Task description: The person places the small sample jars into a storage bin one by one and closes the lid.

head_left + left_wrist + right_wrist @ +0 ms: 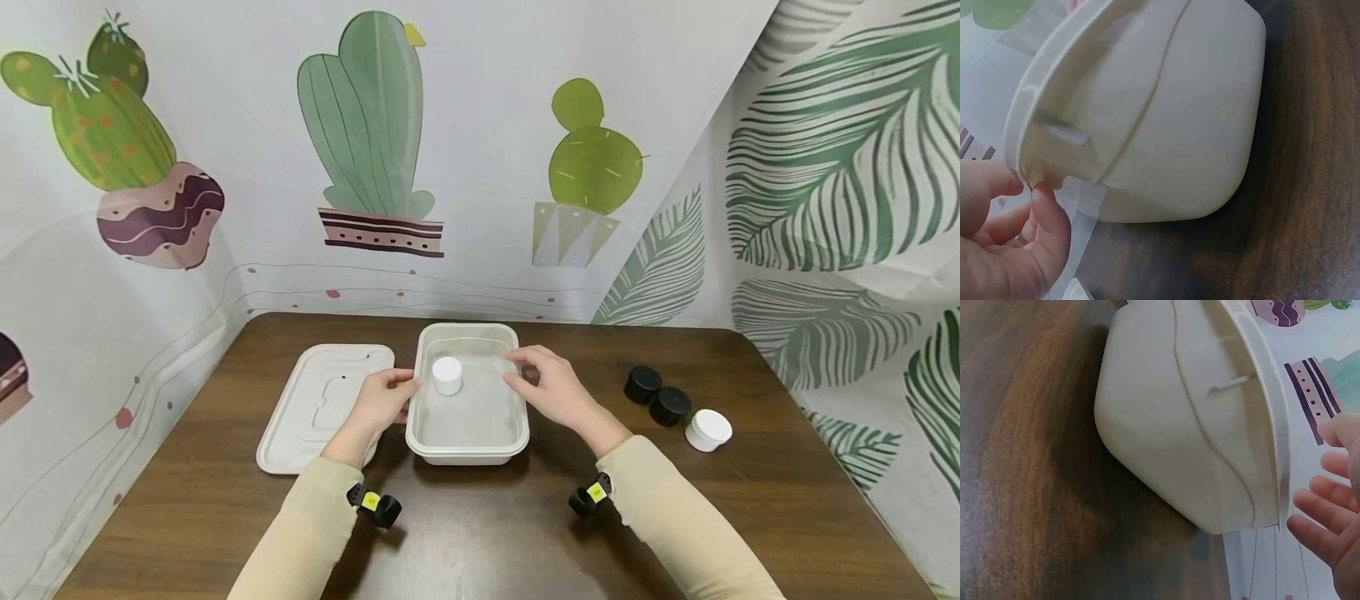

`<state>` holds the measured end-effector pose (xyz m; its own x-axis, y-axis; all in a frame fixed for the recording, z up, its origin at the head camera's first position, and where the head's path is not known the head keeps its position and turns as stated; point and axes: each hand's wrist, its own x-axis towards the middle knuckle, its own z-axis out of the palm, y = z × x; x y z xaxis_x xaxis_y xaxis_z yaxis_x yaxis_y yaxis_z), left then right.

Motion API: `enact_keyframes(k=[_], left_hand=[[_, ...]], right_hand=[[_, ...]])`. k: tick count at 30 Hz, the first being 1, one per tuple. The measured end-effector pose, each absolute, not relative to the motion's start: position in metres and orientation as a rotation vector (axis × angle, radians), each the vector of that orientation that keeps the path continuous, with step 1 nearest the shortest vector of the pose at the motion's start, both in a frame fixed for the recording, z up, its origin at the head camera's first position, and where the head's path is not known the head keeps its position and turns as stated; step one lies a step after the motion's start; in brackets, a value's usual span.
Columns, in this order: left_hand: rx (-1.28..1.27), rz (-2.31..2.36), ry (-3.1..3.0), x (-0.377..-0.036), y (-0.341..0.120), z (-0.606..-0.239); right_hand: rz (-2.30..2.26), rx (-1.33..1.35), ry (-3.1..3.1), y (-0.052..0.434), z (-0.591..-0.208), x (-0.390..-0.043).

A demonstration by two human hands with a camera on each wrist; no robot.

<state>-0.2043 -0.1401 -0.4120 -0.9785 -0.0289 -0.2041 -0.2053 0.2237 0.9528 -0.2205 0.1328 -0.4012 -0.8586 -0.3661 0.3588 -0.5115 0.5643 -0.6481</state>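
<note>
A cream rectangular container [467, 442] stands near the middle of the dark wooden desk [480, 533], its long axis running from near to far. A small white jar [447, 375] stands upright inside it, toward the far left part of the floor.

The left hand [381, 402] rests at the left rim of the container, about halfway along. In the left wrist view its fingertips [1041, 187] touch the underside of the rim lip while the fingers are loosely curled; whether they actually pinch the lip cannot be told.

The right hand [546, 385] reaches over the right rim toward the far right part of the container. In the right wrist view its fingers [1325, 509] are spread and relaxed, just beside the rim, holding nothing.

A flat cream lid [324, 406] lies on the desk just left of the container, partly under the left hand. To the right, well apart from the container, stand two black jars [656, 396] side by side, and a second white jar [708, 430] just beside them on the near right. Cactus and leaf prints cover the backdrop [480, 150] behind the desk.
</note>
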Motion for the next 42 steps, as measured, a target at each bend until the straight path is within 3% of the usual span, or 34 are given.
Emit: enact_keyframes(k=[42], left_hand=[[-0.212, 1.825, 2.327, -0.210, -0.144, -0.419]], right_hand=[[1.147, 0.600, -2.707, 0.173, -0.410, -0.215]])
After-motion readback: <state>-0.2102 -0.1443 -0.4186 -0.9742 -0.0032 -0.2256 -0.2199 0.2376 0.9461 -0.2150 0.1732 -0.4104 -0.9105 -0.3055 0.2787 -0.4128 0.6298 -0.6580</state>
